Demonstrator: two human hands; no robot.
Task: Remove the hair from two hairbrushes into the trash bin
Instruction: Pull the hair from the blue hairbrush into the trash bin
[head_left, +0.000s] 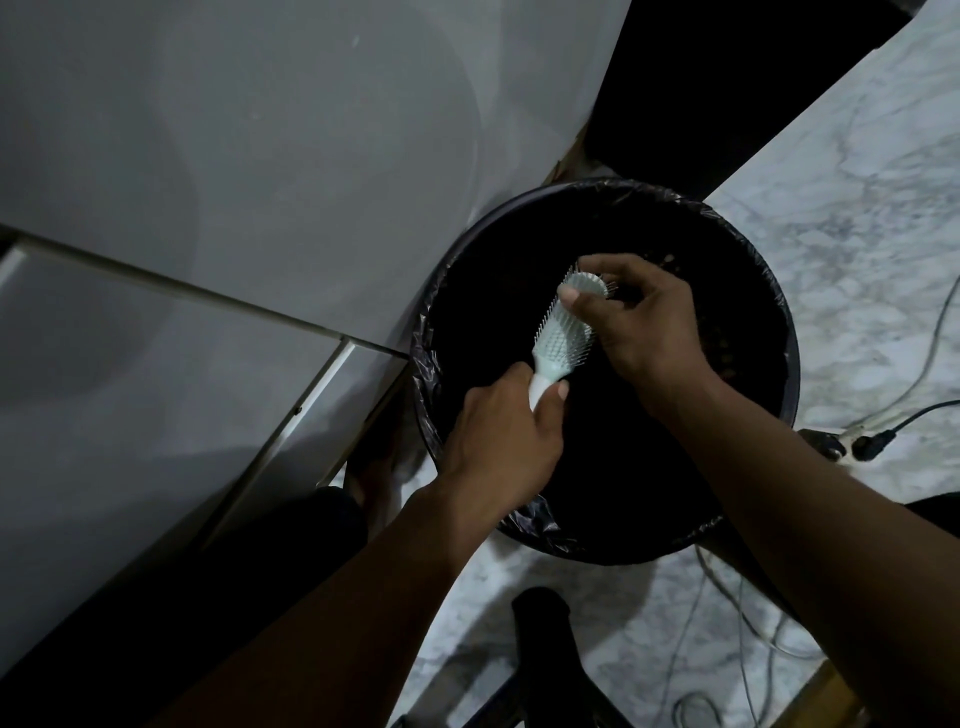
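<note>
A pale mint hairbrush (560, 340) is held over the round black trash bin (467, 249), which has a black liner bag. My left hand (504, 441) is wrapped around the brush's white handle. My right hand (644, 327) lies over the brush head, thumb pressed on the bristles and fingers curled at the tip. Whether hair is pinched between the fingers is too dark to tell. Only this one brush is in view.
White cabinet panels (234, 182) rise at the left of the bin. The floor is grey-veined marble (857, 208). Cables and a plug (872, 441) lie to the right of the bin. A dark object (540, 623) stands on the floor near my legs.
</note>
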